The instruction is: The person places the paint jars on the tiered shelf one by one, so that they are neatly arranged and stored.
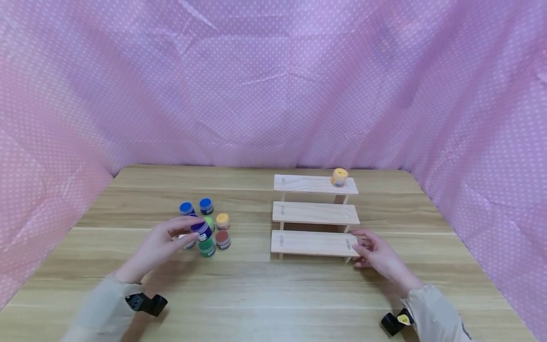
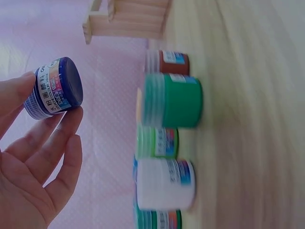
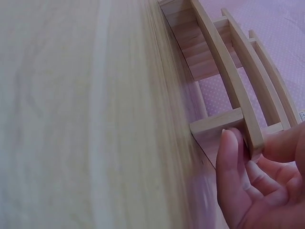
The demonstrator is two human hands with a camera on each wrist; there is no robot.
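Note:
Between thumb and fingertips, my left hand (image 1: 160,244) pinches a dark blue paint jar (image 2: 58,88), raised above the other jars. Below and around it stand a green jar (image 1: 207,248), a brown-red jar (image 1: 223,240), a yellow jar (image 1: 222,221), a light green jar (image 1: 210,223) and a white jar (image 2: 164,183), partly hidden in the head view. My right hand (image 1: 378,254) grips the right end of the lowest board on a three-step wooden rack (image 1: 314,243), thumb above and fingers beneath. One yellow-orange jar (image 1: 339,177) sits on the top step, toward its right end.
Two blue-lidded jars (image 1: 206,205) stand at the back of the group on the left. The wooden table (image 1: 256,294) ends at a pink dotted cloth (image 1: 265,85) at the back and sides. Black cameras (image 1: 147,304) are strapped to both wrists.

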